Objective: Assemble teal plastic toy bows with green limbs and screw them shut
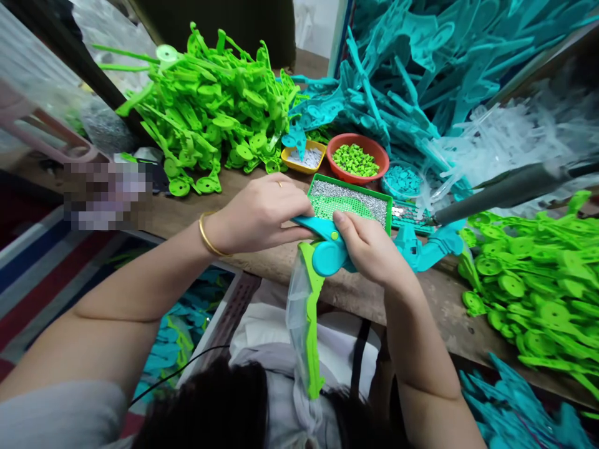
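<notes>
Both of my hands hold a teal and green plastic assembly [330, 257] over the front edge of the wooden bench. My left hand [262, 212] pinches the teal tip on its left side. My right hand [369, 246] is closed round the teal part, thumb on top beside a small green round plug [334, 236]. A long green arm with a translucent panel [304, 318] hangs down from it. Just behind the hands sits a green tray [390, 215] of small silvery pieces, with a green mesh scoop [341, 207] in it.
Piles of green parts [215, 106] and teal parts [421, 68] fill the back. A yellow dish [284, 163], a red bowl [386, 163] and teal bits [403, 181] stand behind the tray. A dark rod-shaped tool [500, 190] juts in from the right, near more green parts [538, 287].
</notes>
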A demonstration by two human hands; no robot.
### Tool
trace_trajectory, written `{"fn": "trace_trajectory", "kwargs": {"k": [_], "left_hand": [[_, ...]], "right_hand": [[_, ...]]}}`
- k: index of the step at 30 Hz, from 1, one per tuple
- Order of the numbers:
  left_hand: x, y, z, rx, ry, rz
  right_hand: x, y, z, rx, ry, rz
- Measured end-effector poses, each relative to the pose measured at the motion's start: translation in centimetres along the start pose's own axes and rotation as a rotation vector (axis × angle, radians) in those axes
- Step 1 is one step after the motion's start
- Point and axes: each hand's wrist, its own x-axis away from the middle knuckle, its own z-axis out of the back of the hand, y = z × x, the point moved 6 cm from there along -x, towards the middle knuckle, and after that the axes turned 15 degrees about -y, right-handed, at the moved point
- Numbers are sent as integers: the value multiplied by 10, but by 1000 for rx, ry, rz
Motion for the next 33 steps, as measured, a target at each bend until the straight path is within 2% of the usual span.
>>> {"fn": "trace_trajectory", "kwargs": {"k": [13,18,19,21,23,24,25,27,28,30,33], "left_hand": [[-1,-3,-2,139,-19,-29],[0,-3,4,222,-87,-8],[2,-3,4,241,-83,-2],[11,-8,0,386,16,27],[24,-15,-15,682,174,62],[30,-17,-29,850,218,67],[36,-18,-47,972,208,96],[44,-17,-80,1080,106,178],[47,-17,-90,1086,68,223],[51,-22,-93,968,26,279],[48,-28,-68,592,-35,208]], "right_hand": [[-5,4,-18,20,-61,-18],[-3,1,-21,4,-87,-9],[-2,1,-20,-4,-71,-3],[1,1,-12,-10,-4,3],[3,1,-3,8,100,-1],[4,1,2,25,155,-2],[5,1,5,42,202,4],[5,-2,8,78,234,59],[5,-4,7,97,219,99],[5,-9,-1,127,135,182],[7,-13,-15,170,56,268]]}}
